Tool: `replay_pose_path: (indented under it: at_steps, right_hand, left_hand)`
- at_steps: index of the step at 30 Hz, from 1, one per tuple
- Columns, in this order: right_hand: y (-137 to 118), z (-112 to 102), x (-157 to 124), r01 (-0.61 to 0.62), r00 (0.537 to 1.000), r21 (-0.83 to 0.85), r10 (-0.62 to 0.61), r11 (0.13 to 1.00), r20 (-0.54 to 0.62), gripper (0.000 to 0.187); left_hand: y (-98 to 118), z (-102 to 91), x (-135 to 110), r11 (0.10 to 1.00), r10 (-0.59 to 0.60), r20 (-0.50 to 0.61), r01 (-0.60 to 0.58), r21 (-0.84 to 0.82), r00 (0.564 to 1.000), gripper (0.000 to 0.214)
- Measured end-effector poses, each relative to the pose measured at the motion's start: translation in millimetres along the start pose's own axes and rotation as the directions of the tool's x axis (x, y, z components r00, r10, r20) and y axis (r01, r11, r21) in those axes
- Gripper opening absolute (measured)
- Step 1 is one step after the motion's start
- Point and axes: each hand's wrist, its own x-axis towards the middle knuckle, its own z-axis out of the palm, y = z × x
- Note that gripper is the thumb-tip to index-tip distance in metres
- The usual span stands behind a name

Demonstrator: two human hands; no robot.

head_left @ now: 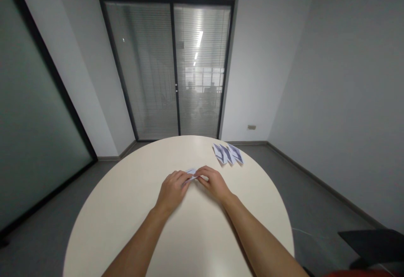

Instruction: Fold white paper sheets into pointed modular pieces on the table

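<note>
My left hand (173,188) and my right hand (213,181) meet over the middle of a round cream table (126,209). Between their fingertips is a small folded piece of white and blue paper (191,172), lying on or just above the tabletop. Both hands have their fingers curled and pinched on it, the left from the left side, the right from the right. Most of the paper is hidden by the fingers. Both forearms are bare and reach in from the bottom edge.
Three folded paper pieces (227,154) lie in a row at the far right of the table. Beyond the table are grey floor, a glass door with blinds (172,71) and white walls. A dark chair part (372,243) shows at the bottom right.
</note>
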Motion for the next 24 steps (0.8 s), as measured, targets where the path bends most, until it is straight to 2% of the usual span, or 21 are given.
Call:
replay_pose_path:
  at_steps: [6,10,15,18,20,24]
  right_hand:
    - [15,-1,-5,-0.182,0.975,-0.025,0.184,0.983,0.126,0.020]
    - [26,-1,-7,-0.224,0.959,-0.089,0.235,0.971,0.158,0.028]
    - [30,1,-6,-0.152,0.975,-0.212,0.182,0.965,0.125,0.041]
    - [21,1,-4,-0.115,0.984,-0.185,0.138,0.976,0.114,0.050]
    - [12,-1,-2,-0.081,0.988,-0.143,0.099,0.986,0.121,0.047]
    - [0,-3,-2,-0.059,0.982,-0.159,0.086,0.986,0.168,0.023]
  left_hand:
    - [-10,5.9,-7,0.989,-0.062,0.185,0.085,-0.119,0.981,0.042]
    - [-16,14.6,-14,0.978,-0.091,0.277,0.139,-0.159,0.957,0.057]
    - [-13,12.9,-16,0.977,-0.125,0.342,0.175,-0.119,0.932,0.059]
    - [-7,7.0,-13,0.978,-0.134,0.351,0.181,-0.104,0.927,0.053]
    - [-5,4.1,-11,0.978,-0.133,0.348,0.179,-0.104,0.928,0.049]
    - [-4,3.1,-9,0.984,-0.135,0.359,0.169,-0.064,0.923,0.043]
